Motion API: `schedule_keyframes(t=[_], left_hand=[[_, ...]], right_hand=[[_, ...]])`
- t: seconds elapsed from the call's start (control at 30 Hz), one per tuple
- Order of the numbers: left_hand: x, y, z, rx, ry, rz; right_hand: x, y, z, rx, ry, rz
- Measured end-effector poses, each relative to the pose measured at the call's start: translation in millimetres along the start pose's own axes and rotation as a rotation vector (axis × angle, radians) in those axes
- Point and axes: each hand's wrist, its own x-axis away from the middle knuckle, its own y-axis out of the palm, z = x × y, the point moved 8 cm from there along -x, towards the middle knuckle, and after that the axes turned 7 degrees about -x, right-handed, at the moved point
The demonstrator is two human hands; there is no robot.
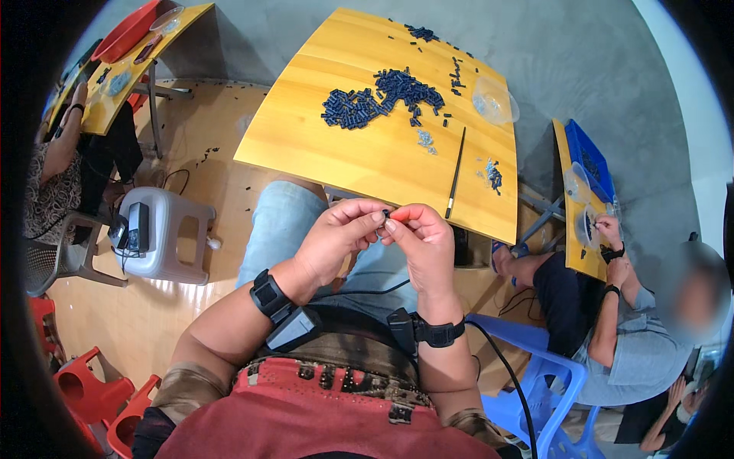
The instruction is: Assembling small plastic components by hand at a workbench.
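My left hand [336,239] and my right hand [422,243] meet above my lap, just off the near edge of the yellow table [306,145]. Thumbs and forefingers of both are pinched on one small dark piece [386,215], mostly hidden by the fingertips. On the table lies a large heap of short dark blue tube-like pieces [355,109]. Nearer to me are a little pile of small clear bits [426,141] and a mixed pile of dark and clear pieces [493,177]. Between these two piles rests a thin black stick [456,172] with a pale end.
A clear plastic bowl [493,101] stands at the table's right edge. More dark pieces [422,33] lie at the far edge. To the left is a grey stool [164,229]; at right, a blue chair [535,375] and a co-worker [638,336] at another table.
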Motion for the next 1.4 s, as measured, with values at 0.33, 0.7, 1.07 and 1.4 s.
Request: schedule_keyframes(t=[0.33, 0.7, 1.07, 1.4], left_hand=[[6, 2, 0, 0.046, -0.035, -0.003], [17, 15, -10, 0.22, -0.117, -0.178], [29, 18, -1, 0.126, -0.135, -0.11], [20, 0, -14, 0.049, -0.134, -0.035]], right_hand=[[9, 15, -13, 0.102, -0.144, -0.038], [31, 30, -46, 0.674, -0.41, -0.042], [36, 32, -50, 0.764, -0.484, 0.002], [26, 32, -38, 0.802, -0.422, -0.04]])
